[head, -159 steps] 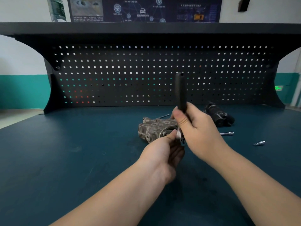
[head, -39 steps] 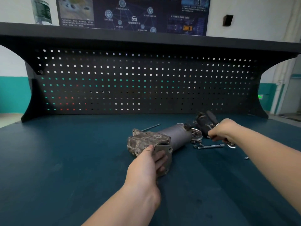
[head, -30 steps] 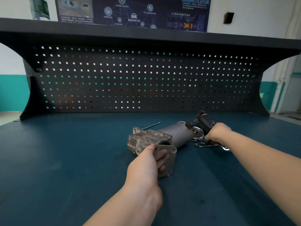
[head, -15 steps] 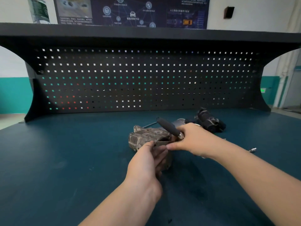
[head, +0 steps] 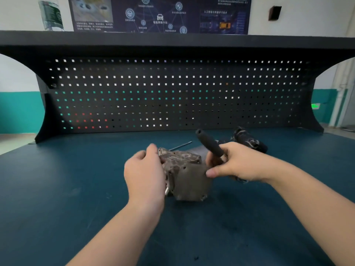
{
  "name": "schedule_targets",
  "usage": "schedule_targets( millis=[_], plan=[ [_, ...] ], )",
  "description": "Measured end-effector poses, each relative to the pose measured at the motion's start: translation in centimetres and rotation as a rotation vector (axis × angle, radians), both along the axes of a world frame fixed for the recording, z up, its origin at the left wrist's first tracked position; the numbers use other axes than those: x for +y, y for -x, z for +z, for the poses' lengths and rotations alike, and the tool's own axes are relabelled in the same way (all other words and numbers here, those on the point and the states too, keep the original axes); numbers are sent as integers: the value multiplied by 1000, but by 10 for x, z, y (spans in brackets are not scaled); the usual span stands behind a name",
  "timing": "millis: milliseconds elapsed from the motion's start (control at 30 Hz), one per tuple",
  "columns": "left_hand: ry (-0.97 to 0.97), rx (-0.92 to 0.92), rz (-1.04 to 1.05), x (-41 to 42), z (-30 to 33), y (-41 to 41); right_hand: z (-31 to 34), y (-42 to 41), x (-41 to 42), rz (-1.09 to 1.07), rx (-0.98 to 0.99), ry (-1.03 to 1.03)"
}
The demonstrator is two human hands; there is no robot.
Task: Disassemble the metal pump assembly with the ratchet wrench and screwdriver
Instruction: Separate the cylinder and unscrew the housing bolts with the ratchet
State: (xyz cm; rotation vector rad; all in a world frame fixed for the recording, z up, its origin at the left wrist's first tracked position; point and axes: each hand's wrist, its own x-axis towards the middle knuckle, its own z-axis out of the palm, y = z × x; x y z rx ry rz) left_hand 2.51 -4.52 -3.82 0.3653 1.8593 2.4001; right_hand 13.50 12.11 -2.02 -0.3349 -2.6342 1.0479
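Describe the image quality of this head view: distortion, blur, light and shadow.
Head view: wide-angle distortion bows the shelf and pegboard edges; the left hand and right hand are slightly motion-soft, as is the pump assembly; lighting is dim and even, with soft shadows under it on the blue bench top; daylight glows through the pegboard holes.

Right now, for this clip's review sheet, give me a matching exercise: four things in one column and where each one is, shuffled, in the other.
Things:
1. pump assembly
2. ratchet wrench
3. thin metal rod
4. water bottle

Places:
A. on the shelf above the pegboard, far left
B. gripped in the right hand, handle slanting up
C. on the bench, steadied by the left hand
D. lying on the bench behind the pump

Pairs: 1-C, 2-B, 3-D, 4-A
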Motion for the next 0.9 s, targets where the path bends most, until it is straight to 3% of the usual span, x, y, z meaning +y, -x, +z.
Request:
schedule_targets(
  millis=[100,200,267,367,700,900],
  plan=[
    [196,332,8,3,-10,9,13,-14,18,-145,171,166],
    [553,605,-145,11,-23,15,21,-26,49,-480,380,179],
    [688,746,-207,14,-27,19,16,-33,72,-762,415,50],
    [755,884,-217,15,-28,26,-3,-43,98,-1062,224,-314],
    [781,697,-357,-19,-11,82,-31,-20,100,-1083,-208,-589],
    [701,615,-444,-41,-9,99,-36,-12,92,-1042,-369,-553]
  ],
)
